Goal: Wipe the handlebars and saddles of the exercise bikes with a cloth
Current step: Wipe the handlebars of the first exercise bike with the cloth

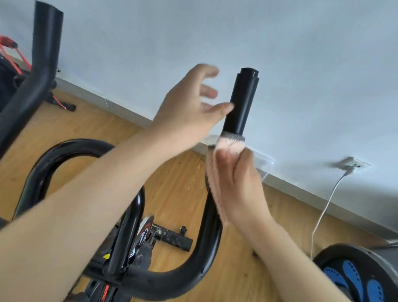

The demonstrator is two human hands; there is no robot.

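The black handlebars of an exercise bike fill the view. The right bar stands upright in the middle. The left bar rises at the left edge. My right hand wraps a pink cloth around the right bar, just below its foam grip. My left hand hovers next to the top of that bar, fingers spread, thumb tip touching the grip, holding nothing. The bike's black centre post runs down below my left forearm. No saddle is in view.
A pale wall and grey skirting run behind the bike over a wooden floor. Another black and red machine stands at far left. A black disc with blue pads lies at lower right. A white cable hangs from a wall socket.
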